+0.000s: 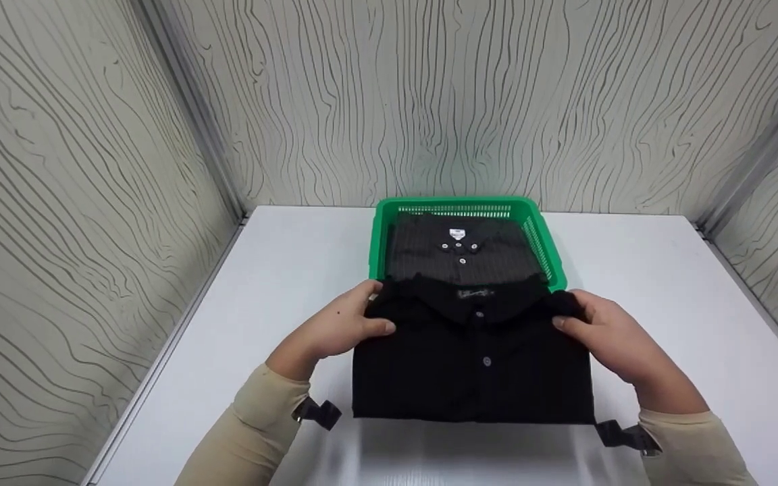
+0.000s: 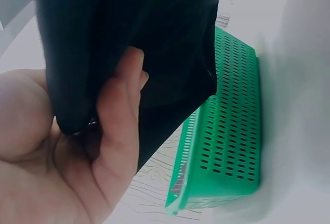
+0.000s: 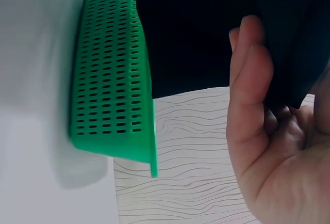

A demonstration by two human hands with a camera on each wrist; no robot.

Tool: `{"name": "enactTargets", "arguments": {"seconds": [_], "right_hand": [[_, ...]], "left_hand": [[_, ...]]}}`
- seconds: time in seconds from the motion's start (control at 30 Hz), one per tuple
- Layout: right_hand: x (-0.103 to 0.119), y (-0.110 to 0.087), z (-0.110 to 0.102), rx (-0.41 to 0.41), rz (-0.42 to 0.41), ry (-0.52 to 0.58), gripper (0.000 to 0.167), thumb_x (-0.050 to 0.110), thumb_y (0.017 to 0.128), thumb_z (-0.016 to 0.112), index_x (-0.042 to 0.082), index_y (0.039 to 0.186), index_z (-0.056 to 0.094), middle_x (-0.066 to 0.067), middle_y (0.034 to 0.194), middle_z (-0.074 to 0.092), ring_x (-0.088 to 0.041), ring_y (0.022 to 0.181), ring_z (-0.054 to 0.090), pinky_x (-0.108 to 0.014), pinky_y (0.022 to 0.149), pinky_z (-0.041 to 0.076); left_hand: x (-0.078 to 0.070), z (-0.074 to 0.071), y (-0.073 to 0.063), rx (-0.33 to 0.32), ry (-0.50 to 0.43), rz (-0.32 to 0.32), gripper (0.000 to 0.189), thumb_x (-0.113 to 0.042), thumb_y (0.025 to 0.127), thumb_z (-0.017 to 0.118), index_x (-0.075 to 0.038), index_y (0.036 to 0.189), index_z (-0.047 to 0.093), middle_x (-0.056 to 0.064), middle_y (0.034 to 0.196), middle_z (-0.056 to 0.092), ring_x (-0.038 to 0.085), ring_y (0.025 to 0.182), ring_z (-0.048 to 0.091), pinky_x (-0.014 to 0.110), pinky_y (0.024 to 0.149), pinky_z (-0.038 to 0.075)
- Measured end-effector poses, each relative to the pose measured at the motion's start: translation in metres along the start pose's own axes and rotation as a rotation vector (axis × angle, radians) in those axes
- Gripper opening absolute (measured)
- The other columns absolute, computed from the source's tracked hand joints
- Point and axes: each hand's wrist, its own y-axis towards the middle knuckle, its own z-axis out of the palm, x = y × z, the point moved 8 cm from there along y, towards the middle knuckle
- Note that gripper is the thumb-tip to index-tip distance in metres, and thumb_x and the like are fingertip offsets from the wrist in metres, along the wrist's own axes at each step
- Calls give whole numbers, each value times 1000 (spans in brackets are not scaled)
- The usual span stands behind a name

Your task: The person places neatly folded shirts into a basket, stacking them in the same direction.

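A folded black button-up shirt (image 1: 423, 364) hangs between both hands, raised above the table in front of the basket. My left hand (image 1: 338, 327) grips its left side near the collar, thumb on the front and fingers behind. On the opposite side my right hand (image 1: 622, 341) pinches the shirt the same way. Behind it stands a green plastic basket (image 1: 548, 236) with perforated walls. Inside lies a folded dark striped shirt (image 1: 423, 250) with a white label and several buttons; the black shirt hides its lower edge. Both wrist views show fingers curled under the black fabric.
The white table (image 1: 659, 297) carries the basket near its back edge. Wood-grain patterned panels (image 1: 456, 101) rise at the back and on both sides. A black strap (image 1: 321, 413) hangs at the left wrist and another black strap (image 1: 622, 437) at the right.
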Motion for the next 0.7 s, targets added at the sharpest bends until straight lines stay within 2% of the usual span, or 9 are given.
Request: {"name": "enactTargets", "arguments": {"seconds": [0.2, 0.33, 0.5, 0.7], "right_hand": [[6, 8, -7, -12, -11, -11, 22, 19, 102, 62, 4, 117, 62, -10, 107, 67, -22, 95, 62, -32, 82, 50], [6, 17, -12, -26, -4, -24, 23, 20, 103, 60, 3, 118, 61, -12, 109, 66, -25, 97, 62, -37, 84, 50], [2, 31, -16, -45, 18, -54, 28, 22, 103, 59, 3, 124, 60, -13, 114, 67, -24, 100, 63, -43, 86, 49], [-5, 48, -16, -54, 44, -59, 32, 22, 103, 58, 1, 127, 58, -16, 117, 66, -27, 102, 63, -47, 88, 50]], "left_hand": [[-7, -7, 4, -15, -13, -19, 56, -24, 97, 70, -9, 143, 41, 10, 118, 64, 21, 104, 64, 46, 95, 50], [-8, -12, 12, -35, 6, -26, 56, -23, 97, 70, -10, 143, 41, 9, 118, 64, 21, 104, 64, 45, 95, 50], [-4, -19, 26, -78, 41, -39, 59, -22, 97, 69, -8, 147, 40, 11, 126, 59, 22, 110, 62, 45, 97, 50], [3, -29, 44, -135, 104, -89, 67, -23, 98, 69, -4, 152, 35, 16, 139, 53, 25, 121, 57, 46, 102, 47]]}}
